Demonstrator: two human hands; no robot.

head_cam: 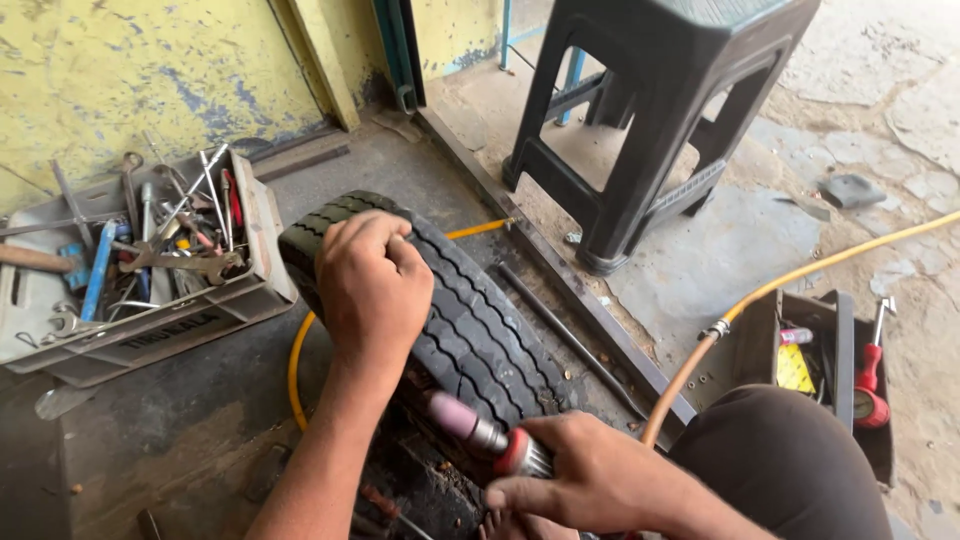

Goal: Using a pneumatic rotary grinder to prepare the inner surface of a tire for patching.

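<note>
Dusty concrete floor (180,420) carries tyre (480,320), tool crate (150,290), black stool (650,120), perhaps an iron bar (565,335).

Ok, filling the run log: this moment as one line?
left hand: gripping tyre tread | right hand: holding grinder at tyre's inside | hose: beside

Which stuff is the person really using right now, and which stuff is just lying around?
In use:
- tyre, gripped on top by the left hand
- grinding tool with a pink tip, held by the right hand against the tyre's inner side
- yellow hose running toward the tool

Lying about:
- crate of spanners
- black plastic stool
- red-handled screwdriver in a small box
- metal bar on the floor
</note>
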